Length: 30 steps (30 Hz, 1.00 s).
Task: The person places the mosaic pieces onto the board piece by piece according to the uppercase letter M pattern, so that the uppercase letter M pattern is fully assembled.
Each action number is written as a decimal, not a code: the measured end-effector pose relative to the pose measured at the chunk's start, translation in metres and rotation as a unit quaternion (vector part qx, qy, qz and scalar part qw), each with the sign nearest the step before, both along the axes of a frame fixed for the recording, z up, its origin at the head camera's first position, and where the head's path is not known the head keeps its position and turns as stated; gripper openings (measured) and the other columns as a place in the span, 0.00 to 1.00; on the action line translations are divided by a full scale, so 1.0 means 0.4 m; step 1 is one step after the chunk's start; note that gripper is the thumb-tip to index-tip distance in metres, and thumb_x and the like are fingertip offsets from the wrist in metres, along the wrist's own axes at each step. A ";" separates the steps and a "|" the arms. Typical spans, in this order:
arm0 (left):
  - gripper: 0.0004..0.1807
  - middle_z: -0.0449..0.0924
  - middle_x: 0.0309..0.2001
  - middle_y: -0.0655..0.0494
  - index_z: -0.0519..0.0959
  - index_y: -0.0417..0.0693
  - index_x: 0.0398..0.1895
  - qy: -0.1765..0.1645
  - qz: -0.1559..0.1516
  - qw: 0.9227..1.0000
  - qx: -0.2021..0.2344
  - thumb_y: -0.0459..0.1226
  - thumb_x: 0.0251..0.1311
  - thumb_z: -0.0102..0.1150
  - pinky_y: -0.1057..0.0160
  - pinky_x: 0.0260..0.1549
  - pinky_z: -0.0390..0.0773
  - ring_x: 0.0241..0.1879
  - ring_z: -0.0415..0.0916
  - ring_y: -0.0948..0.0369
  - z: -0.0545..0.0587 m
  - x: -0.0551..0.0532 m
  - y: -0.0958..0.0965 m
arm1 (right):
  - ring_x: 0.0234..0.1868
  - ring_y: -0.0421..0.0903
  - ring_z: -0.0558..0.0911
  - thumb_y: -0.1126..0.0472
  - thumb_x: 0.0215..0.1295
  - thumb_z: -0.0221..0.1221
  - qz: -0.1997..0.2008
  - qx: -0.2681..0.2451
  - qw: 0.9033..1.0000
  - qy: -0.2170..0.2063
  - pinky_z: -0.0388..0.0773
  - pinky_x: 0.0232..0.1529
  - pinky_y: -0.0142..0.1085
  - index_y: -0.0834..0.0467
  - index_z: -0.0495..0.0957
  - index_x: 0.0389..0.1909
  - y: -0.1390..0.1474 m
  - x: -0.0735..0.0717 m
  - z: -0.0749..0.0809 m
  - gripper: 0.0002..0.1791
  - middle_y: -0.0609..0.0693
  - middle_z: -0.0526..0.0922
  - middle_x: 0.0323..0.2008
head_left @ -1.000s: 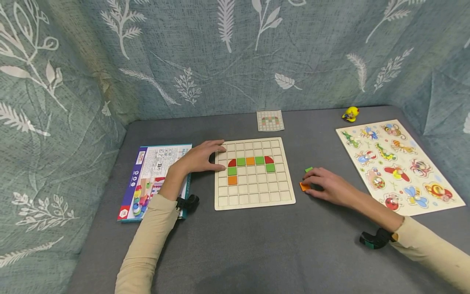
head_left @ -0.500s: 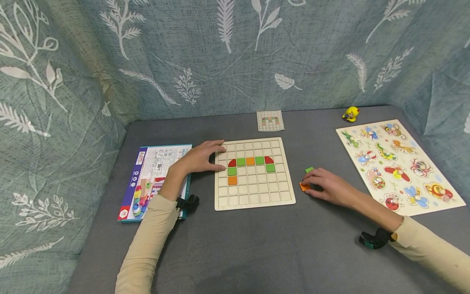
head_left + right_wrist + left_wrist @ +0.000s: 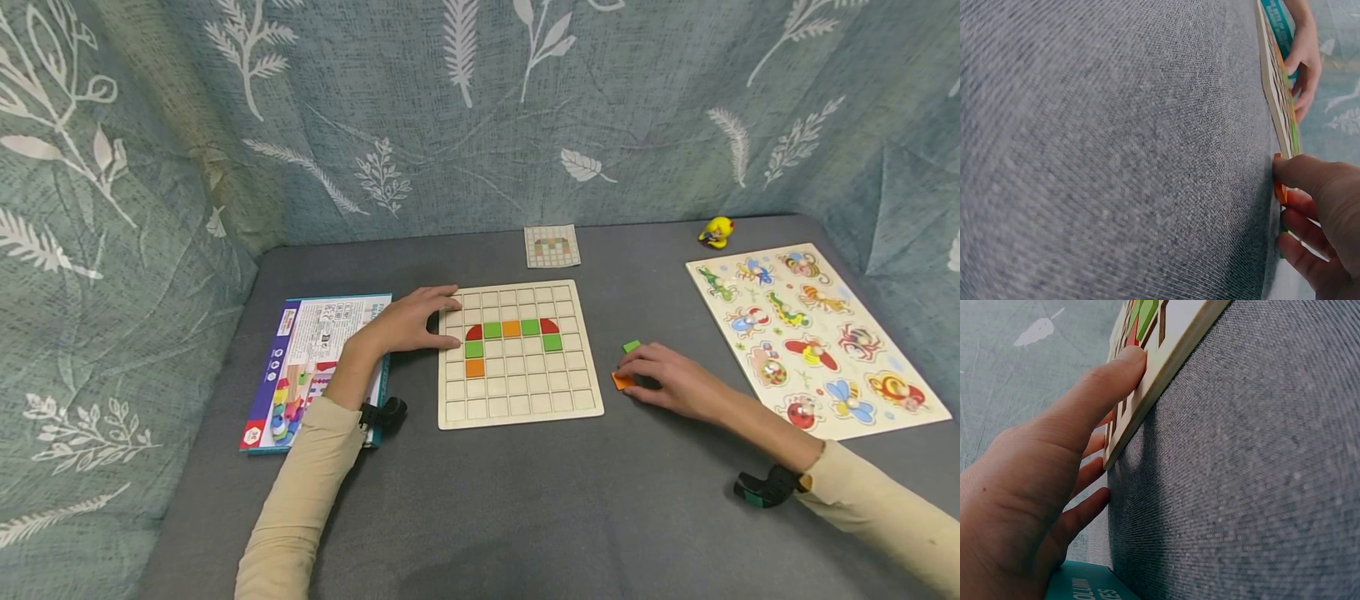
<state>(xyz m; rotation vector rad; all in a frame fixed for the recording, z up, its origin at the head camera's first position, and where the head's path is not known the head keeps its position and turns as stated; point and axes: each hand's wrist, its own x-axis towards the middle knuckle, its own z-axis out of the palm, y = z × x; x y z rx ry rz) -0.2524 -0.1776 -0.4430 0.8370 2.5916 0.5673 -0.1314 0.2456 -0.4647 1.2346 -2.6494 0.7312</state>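
A wooden grid board (image 3: pixel 521 422) lies on the grey table with red, green and orange tiles set in an arch shape. My left hand (image 3: pixel 408 321) rests at its left side, the thumb on the board's face and the fingers spread near the far corner. To the right of the board, my right hand (image 3: pixel 671 382) pinches an orange square tile (image 3: pixel 619 382) between thumb and fingertips, low at the table. A green tile (image 3: pixel 631 346) shows partly from behind those fingers. In the right wrist view the orange tile (image 3: pixel 1280 187) stands tilted by the thumb.
A small pattern card (image 3: pixel 552 247) lies behind the board. At left, a printed box (image 3: pixel 315 367) sits under the left forearm. An insect puzzle board (image 3: pixel 817 342) and a yellow toy figure (image 3: pixel 716 233) are at right. A patterned curtain (image 3: pixel 480 125) hangs behind.
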 end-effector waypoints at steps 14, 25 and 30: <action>0.38 0.52 0.77 0.53 0.69 0.53 0.68 -0.005 0.001 1.000 -0.004 0.57 0.56 0.65 0.40 0.69 0.59 0.76 0.49 0.48 0.000 -0.002 -0.001 | 0.45 0.42 0.78 0.68 0.50 0.71 0.010 -0.001 1.000 0.003 0.76 0.45 0.38 0.56 0.84 0.43 0.004 -0.007 0.001 0.17 0.47 0.83 0.44; 0.38 0.52 0.77 0.53 0.70 0.53 0.68 -0.004 0.000 1.000 -0.002 0.57 0.56 0.65 0.39 0.68 0.60 0.76 0.49 0.48 -0.003 -0.003 -0.002 | 0.43 0.43 0.79 0.66 0.51 0.71 0.008 0.006 1.000 0.022 0.78 0.41 0.39 0.56 0.84 0.43 -0.020 -0.036 0.029 0.16 0.47 0.83 0.42; 0.38 0.52 0.77 0.53 0.70 0.53 0.68 -0.005 -0.003 1.000 -0.002 0.57 0.56 0.65 0.40 0.68 0.60 0.76 0.49 0.48 -0.001 -0.002 -0.002 | 0.42 0.43 0.81 0.63 0.54 0.70 0.002 0.016 0.999 0.031 0.80 0.39 0.40 0.55 0.84 0.43 -0.069 -0.050 0.037 0.14 0.48 0.83 0.41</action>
